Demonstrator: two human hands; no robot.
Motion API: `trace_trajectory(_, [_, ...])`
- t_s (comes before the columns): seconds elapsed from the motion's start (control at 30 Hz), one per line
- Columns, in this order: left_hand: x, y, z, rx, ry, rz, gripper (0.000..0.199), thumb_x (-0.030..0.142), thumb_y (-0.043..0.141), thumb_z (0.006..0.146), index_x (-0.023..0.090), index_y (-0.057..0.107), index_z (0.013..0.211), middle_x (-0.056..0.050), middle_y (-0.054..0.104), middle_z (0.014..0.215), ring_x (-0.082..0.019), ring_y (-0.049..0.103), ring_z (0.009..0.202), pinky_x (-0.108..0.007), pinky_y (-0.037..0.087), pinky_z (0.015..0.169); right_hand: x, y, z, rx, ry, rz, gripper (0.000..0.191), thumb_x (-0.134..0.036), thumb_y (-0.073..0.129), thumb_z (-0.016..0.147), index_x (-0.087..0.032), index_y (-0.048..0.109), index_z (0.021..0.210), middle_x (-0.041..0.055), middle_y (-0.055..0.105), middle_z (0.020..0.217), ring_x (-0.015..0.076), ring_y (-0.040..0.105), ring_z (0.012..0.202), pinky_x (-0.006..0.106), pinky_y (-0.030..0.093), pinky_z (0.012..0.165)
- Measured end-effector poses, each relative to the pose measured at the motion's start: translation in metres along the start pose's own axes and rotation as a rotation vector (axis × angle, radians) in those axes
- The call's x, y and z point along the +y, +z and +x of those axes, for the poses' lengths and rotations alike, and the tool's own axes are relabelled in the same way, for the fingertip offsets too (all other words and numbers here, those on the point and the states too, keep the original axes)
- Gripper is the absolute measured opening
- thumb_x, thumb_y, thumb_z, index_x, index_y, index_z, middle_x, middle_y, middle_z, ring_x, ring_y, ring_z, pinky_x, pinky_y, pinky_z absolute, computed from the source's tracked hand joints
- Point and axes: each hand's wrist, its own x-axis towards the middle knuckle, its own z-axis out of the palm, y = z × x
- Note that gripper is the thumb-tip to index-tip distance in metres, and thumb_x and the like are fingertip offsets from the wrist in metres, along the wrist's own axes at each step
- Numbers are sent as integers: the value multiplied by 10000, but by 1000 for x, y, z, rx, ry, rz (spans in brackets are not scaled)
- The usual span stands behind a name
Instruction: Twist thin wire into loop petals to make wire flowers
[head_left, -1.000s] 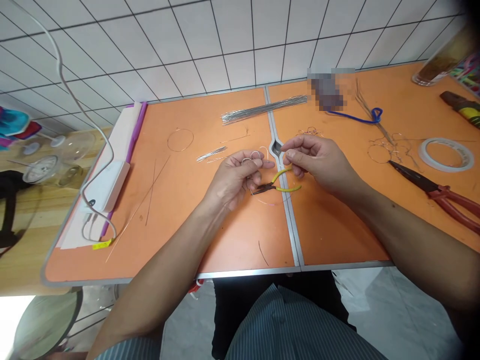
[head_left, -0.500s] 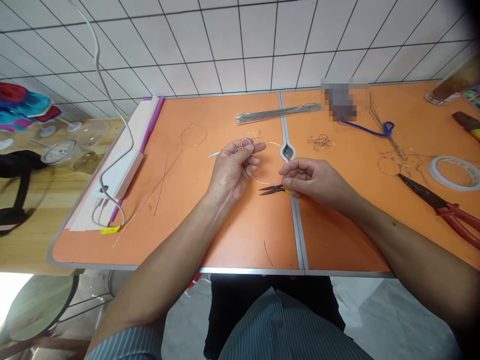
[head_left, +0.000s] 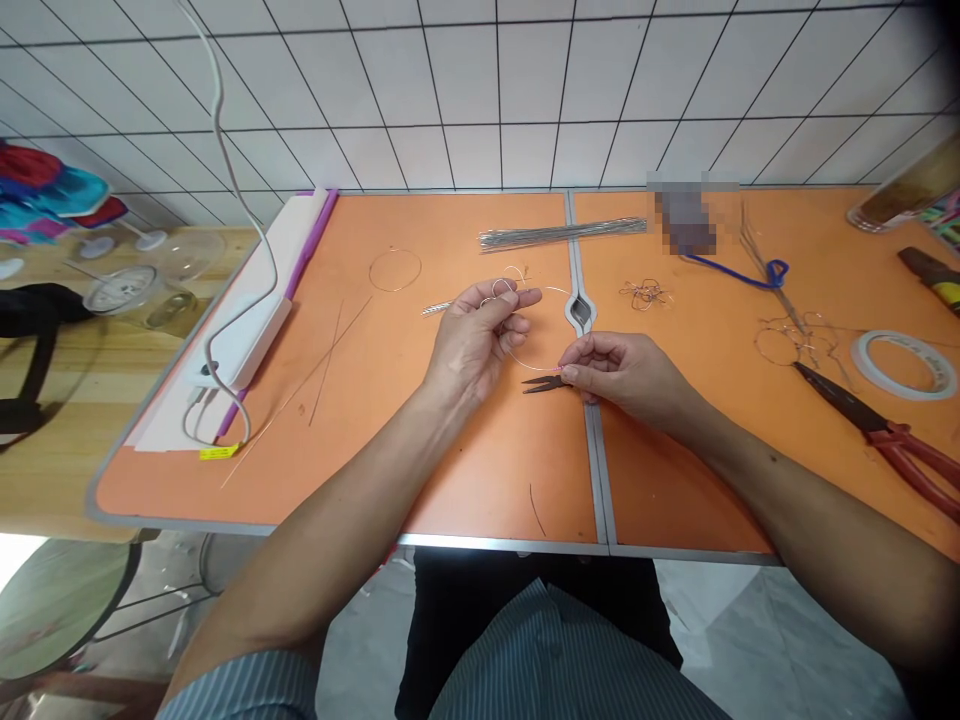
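My left hand [head_left: 476,335] is raised over the orange table [head_left: 480,470], its fingers pinching a thin silver wire loop [head_left: 529,367]. The loop curves out past the fingers on both sides. My right hand [head_left: 619,378] is to the right of it, fingers curled. Black jaws of small pliers [head_left: 541,383] stick out from under its fingertips, and their yellow handles are hidden in that hand. A thin pink strand shows at the fingertips.
A bundle of steel rods [head_left: 562,235] and a wire ring [head_left: 395,269] lie beyond my hands. To the right are a wire tangle [head_left: 645,293], a blue cord [head_left: 739,272], red-handled pliers [head_left: 877,425] and a tape roll [head_left: 862,365]. A white power strip [head_left: 244,345] sits at left.
My right hand has moved down from above the pliers and now covers their yellow handles. The wire loop shows larger below my left hand. The view has tilted level.
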Motion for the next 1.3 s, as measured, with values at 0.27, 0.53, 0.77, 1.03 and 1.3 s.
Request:
trace_trajectory(0.27, [-1, -1, -1, -11, 65, 62, 191, 188, 849, 845, 188, 673, 920, -61, 855, 1029, -58, 651, 581, -180, 524, 559, -8, 1, -3, 69, -51, -41, 244, -434, 850, 926, -205, 768, 912, 24, 698, 776, 149, 611, 666, 285, 509, 588])
trace_trajectory(0.53, [-2, -2, 0, -50, 143, 103, 162, 213, 821, 858, 192, 672, 918, -66, 852, 1006, -57, 591, 540, -200, 456, 521, -13, 0, -4, 97, -66, -91, 174, -359, 804, 927, -201, 748, 881, 19, 699, 755, 138, 594, 637, 286, 460, 592])
trace_trajectory(0.77, [-1, -3, -1, -49, 149, 128, 173, 224, 831, 857, 197, 676, 926, -70, 857, 1031, -64, 604, 555, -212, 464, 537, -16, -1, -6, 140, -44, -77, 145, -321, 795, 923, -217, 725, 851, 15, 676, 699, 146, 584, 625, 291, 468, 594])
trace_trajectory(1.03, [-5, -5, 2, -67, 162, 135, 182, 226, 843, 846, 191, 676, 909, -72, 856, 1019, -55, 611, 544, -191, 462, 517, -24, -4, -7, 219, -32, -72, 133, -300, 808, 879, -214, 715, 839, 2, 677, 694, 146, 633, 619, 286, 505, 612])
trace_trajectory(1.3, [-8, -4, 0, -113, 160, 205, 191, 254, 848, 840, 187, 697, 936, -80, 857, 982, -64, 620, 532, -193, 457, 492, -35, -11, -8, 315, -72, -190, 93, -218, 780, 858, -229, 720, 787, 11, 688, 737, 156, 616, 652, 298, 474, 617])
